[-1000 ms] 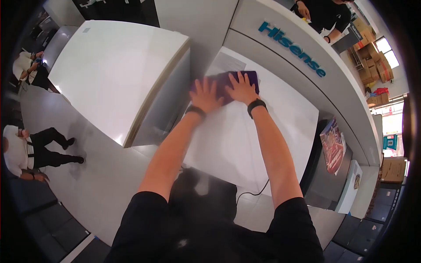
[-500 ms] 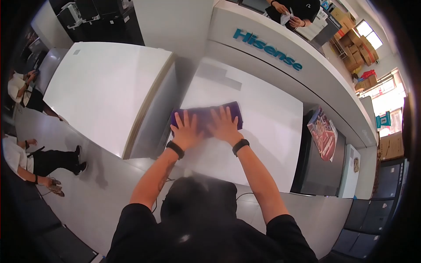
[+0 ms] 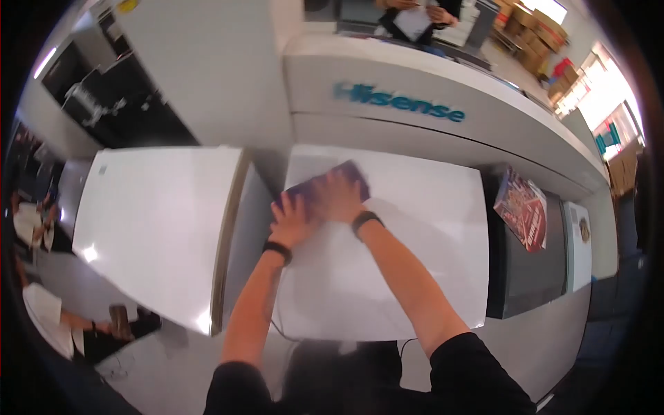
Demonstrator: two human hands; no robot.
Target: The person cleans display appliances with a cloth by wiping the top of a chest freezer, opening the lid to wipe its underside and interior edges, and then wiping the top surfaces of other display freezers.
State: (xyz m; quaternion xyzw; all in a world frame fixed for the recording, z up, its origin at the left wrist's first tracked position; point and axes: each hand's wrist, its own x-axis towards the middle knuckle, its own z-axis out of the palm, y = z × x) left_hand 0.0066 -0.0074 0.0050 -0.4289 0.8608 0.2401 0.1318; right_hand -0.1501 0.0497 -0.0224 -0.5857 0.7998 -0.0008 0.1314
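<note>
A purple cloth (image 3: 353, 173) lies slanted on the white top surface (image 3: 415, 256) of a box-shaped appliance, near its left side. My left hand (image 3: 292, 220) presses on the cloth's lower left part, fingers spread. Beside it, my right hand (image 3: 337, 197) rests flat on the cloth's right part; it is blurred, but its fingers look stretched out. Both wrists wear dark bands. The palms and fingers hide much of the cloth.
Left stands another white-topped appliance (image 3: 159, 221). Behind is a counter (image 3: 387, 69) with a person's hands (image 3: 422, 14) holding something white. At right, leaflets (image 3: 526, 211) lie on a dark appliance (image 3: 532, 277). People (image 3: 52, 311) are at far left; a cable hangs below.
The view has turned and shifted. The cloth, level half a second ago, is now slanted with its right end farther back, and both hands have moved with it.
</note>
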